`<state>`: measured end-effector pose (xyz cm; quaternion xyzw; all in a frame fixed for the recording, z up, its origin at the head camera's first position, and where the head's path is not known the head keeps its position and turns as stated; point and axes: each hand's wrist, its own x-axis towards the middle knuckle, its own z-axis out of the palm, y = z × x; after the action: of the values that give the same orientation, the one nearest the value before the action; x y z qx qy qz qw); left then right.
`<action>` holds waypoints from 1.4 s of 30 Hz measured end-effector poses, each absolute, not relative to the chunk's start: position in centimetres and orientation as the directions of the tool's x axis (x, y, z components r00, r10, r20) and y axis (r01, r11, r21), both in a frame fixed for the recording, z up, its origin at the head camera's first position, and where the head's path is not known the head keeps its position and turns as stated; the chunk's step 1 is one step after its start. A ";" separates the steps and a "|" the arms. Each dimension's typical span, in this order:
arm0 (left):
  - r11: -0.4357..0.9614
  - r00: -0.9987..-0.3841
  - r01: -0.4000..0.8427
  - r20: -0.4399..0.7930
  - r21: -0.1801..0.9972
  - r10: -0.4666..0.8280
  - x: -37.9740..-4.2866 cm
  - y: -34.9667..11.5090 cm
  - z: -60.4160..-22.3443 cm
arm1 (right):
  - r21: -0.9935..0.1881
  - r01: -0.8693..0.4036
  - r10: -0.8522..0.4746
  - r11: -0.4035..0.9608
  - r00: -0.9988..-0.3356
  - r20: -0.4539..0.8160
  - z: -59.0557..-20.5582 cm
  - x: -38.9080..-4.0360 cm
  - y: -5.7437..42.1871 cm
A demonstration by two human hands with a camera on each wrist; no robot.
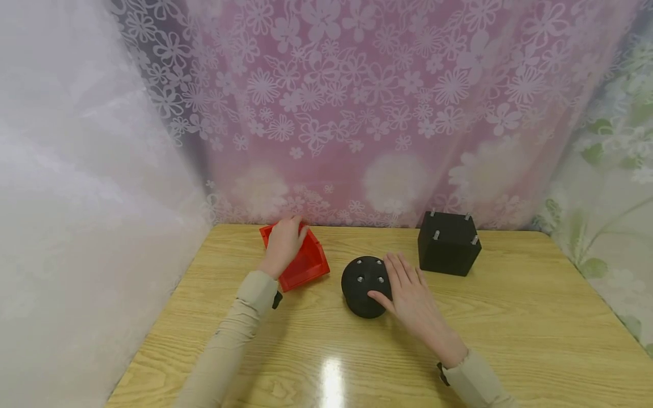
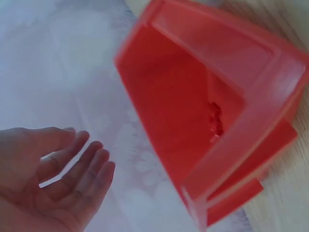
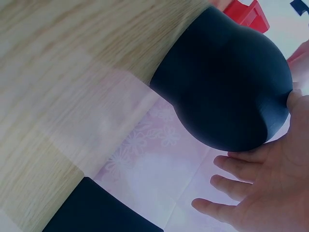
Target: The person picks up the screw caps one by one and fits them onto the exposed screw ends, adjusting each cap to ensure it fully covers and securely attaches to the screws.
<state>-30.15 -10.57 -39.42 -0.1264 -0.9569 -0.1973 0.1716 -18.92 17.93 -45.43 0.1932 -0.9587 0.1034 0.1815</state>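
My left hand point(image 1: 284, 246) hovers over a red plastic bin point(image 1: 320, 258) at the back left of the table. In the left wrist view its fingers are loosely bent with nothing between them, apart from the bin's rim point(image 2: 207, 34). Small red bits point(image 2: 216, 121) lie inside the bin. My right hand point(image 1: 412, 299) touches the right side of a black rounded block point(image 1: 364, 303), fingers straight and thumb against its near side. Several silver metal pins stand in the block's top. In the right wrist view the block point(image 3: 231, 87) bulges above a narrower waist.
A black square block point(image 1: 444, 255) with several metal pins on top stands at the back right. The wooden table point(image 1: 285, 362) meets a pink floral curtain point(image 1: 331, 113) behind. A pale sheet point(image 1: 92, 198) hangs on the left, a leafy one point(image 1: 602, 226) on the right.
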 end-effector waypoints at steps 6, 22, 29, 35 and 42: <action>0.899 -0.956 0.214 0.273 0.382 0.111 -32.6 -10.8 -40.6 | -0.126 -0.409 -0.335 0.904 -0.859 0.389 -45.5 -18.9 18.1; 0.937 -0.992 0.060 0.123 0.345 0.018 -36.1 -10.6 -44.3 | -0.119 -0.413 -0.341 0.903 -0.857 0.387 -45.4 -18.9 18.0; 0.946 -0.996 0.013 0.086 0.325 -0.016 -36.6 -10.6 -45.4 | -0.102 -0.423 -0.348 0.901 -0.842 0.412 -45.4 -18.9 18.0; 0.958 -0.996 0.019 0.088 0.287 -0.007 -36.3 -10.6 -45.5 | -0.100 -0.431 -0.349 0.897 -0.828 0.438 -45.6 -18.9 18.1; 0.966 -0.999 0.010 0.046 0.259 -0.002 -36.2 -10.4 -45.4 | -0.095 -0.442 -0.355 0.892 -0.816 0.456 -45.6 -18.9 18.0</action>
<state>-36.23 -10.40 -45.41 -0.0019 -0.9912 -0.1305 0.0231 -18.87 18.03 -45.58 0.2104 -0.9477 0.0989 0.2187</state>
